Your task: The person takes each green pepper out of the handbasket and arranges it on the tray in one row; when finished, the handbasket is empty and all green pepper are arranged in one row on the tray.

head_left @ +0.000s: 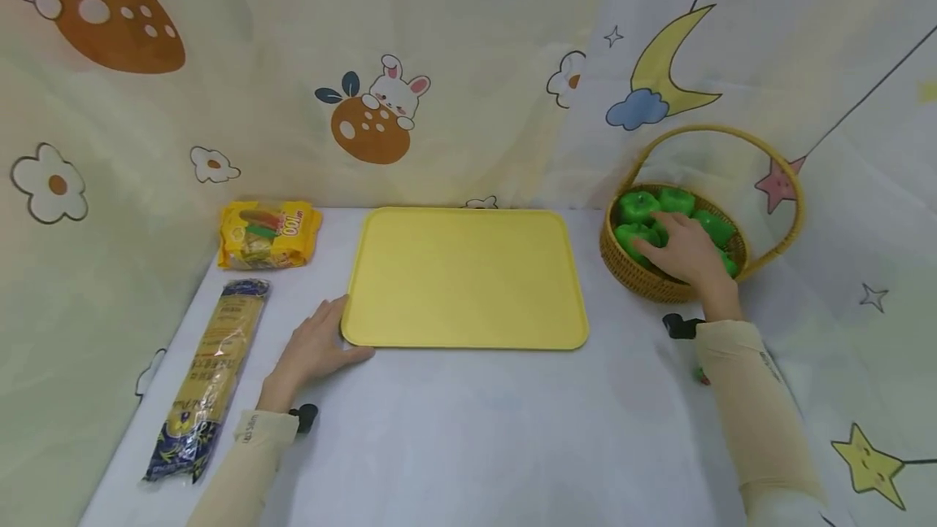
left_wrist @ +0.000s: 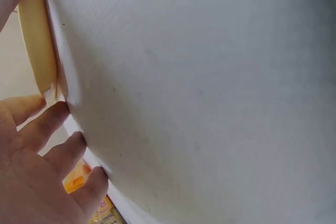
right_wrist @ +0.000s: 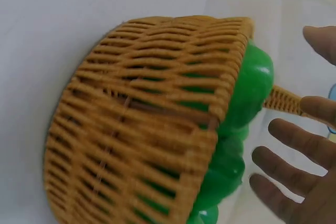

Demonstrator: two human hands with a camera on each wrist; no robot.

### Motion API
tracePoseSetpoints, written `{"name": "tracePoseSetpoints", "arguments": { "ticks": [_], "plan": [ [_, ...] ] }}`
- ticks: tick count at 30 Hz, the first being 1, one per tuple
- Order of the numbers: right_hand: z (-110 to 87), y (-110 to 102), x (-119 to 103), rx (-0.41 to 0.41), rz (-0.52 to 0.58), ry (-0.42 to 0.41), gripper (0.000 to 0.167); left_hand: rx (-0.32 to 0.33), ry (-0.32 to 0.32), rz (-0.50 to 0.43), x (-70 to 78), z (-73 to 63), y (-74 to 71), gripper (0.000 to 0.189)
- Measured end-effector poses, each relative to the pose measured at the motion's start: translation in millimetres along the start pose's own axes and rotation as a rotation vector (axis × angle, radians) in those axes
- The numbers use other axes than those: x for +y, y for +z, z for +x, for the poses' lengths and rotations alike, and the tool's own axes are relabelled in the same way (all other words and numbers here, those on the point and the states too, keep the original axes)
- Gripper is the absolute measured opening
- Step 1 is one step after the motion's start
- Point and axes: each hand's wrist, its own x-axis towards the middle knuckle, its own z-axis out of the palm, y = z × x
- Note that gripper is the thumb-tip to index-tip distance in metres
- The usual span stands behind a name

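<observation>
A yellow tray [head_left: 464, 279] lies on the white table in the head view. My left hand [head_left: 315, 346] rests at its near left corner, fingers spread, the thumb along the front edge. In the left wrist view the fingertips of the left hand [left_wrist: 42, 156] press down on the cloth beside the tray's rim [left_wrist: 39, 35]. Over at the right, my right hand [head_left: 684, 249] reaches above a wicker basket [head_left: 651, 287] full of glossy green bell peppers [head_left: 635, 206]. The right wrist view has the right hand [right_wrist: 310, 166] with fingers spread just over the peppers [right_wrist: 252, 82], holding none.
A yellow packet of noodles [head_left: 268, 234] sits at the back left. Nearer along the left edge lies a long gold and blue packet [head_left: 208, 381]. The basket's tall arched handle [head_left: 796, 210] leans to the right. Printed cloth [head_left: 468, 63] hangs behind the table.
</observation>
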Motion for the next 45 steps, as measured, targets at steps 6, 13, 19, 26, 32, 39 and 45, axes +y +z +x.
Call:
{"name": "tracePoseSetpoints", "arguments": {
  "ticks": [6, 13, 19, 26, 32, 39, 45],
  "plan": [
    [15.0, 6, 0, -0.069, -0.001, 0.019, 0.093, 0.013, 0.002, 0.015, 0.9, -3.4, 1.3, 0.115],
    [23.4, 8, 2, -0.059, -0.031, -0.007, 0.089, 0.014, 0.0, 0.017, 1.6, -2.9, 1.4, 0.115],
    [26.6, 9, 0, -0.089, -0.075, -0.029, 0.082, 0.017, -0.006, 0.022, 0.5, -4.7, 2.5, 0.114],
    [27.2, 11, 0, -0.08, -0.095, -0.045, 0.078, 0.013, -0.004, 0.024, 0.7, -5.1, 2.6, 0.114],
    [26.0, 14, 2, -0.048, -0.046, -0.062, 0.075, 0.011, -0.005, 0.023, 0.0, -2.9, 2.4, 0.114],
    [22.1, 14, 1, -0.017, 0.012, -0.062, 0.073, 0.013, -0.006, 0.024, -0.4, -2.3, 3.5, 0.115],
    [23.0, 14, 5, 0.08, 0.058, -0.09, 0.068, 0.027, 0.003, 0.026, -0.8, -3.9, 3.6, 0.113]
  ]
}}
